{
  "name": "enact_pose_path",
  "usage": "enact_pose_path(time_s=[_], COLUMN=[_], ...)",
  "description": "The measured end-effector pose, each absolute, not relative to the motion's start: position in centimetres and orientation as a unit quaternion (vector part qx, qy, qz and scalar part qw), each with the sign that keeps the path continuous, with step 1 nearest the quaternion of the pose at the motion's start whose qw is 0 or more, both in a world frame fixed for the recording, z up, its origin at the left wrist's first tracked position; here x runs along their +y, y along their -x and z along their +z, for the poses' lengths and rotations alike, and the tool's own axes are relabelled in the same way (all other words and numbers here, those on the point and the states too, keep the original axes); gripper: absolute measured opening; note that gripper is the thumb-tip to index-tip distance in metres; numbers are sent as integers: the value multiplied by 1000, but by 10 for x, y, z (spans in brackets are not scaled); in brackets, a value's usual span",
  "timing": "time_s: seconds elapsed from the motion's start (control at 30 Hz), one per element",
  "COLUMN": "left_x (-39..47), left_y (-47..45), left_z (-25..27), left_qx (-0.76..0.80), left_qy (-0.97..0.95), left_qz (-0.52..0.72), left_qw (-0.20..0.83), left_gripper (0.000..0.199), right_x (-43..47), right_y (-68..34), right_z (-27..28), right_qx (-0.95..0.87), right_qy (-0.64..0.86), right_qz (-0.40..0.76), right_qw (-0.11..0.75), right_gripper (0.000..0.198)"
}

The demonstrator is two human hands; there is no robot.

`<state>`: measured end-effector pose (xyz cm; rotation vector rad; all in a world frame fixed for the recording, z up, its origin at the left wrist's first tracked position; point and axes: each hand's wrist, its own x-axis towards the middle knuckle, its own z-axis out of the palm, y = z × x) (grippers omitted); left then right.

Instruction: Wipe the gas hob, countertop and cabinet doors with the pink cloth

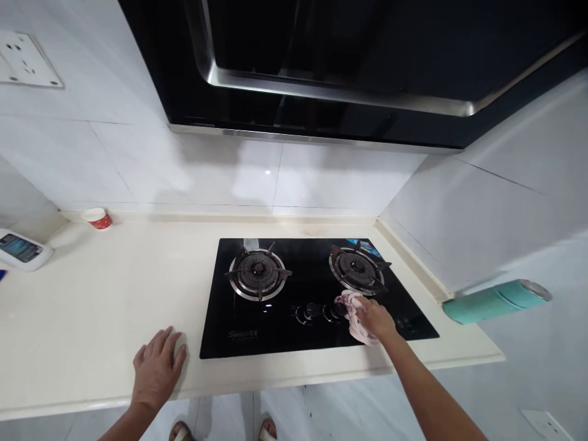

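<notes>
My right hand grips a crumpled pink cloth and presses it on the black glass gas stove. The cloth touches the right control knob; the left knob is uncovered beside it. Just behind the cloth sits the right burner, and the left burner lies farther left. My left hand rests on the cream countertop, fingers stretched out, left of the stove and holding nothing.
Overhead hangs a black range hood. A green cylinder stands at the counter's right end. At the left are a red and white paper cup and a white bottle. Tiled walls close off the back and right.
</notes>
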<state>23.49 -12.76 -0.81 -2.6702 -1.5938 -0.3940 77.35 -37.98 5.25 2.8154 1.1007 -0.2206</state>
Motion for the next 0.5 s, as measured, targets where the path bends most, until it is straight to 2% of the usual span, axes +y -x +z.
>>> enact_pose_path(time_s=[0.27, 0.5], left_x=[-131, -132], left_y=[-235, -235], left_z=[-6, -3], left_qx=[-504, -506], left_qy=[853, 853], left_qz=[-132, -125], left_qw=[6, 2], left_gripper=[41, 40], right_x=[-305, -266], right_y=[-773, -763], right_z=[73, 71], right_qx=[449, 489], right_qy=[-883, -860], right_qz=[-96, -71], right_qw=[93, 129], right_gripper=[39, 53])
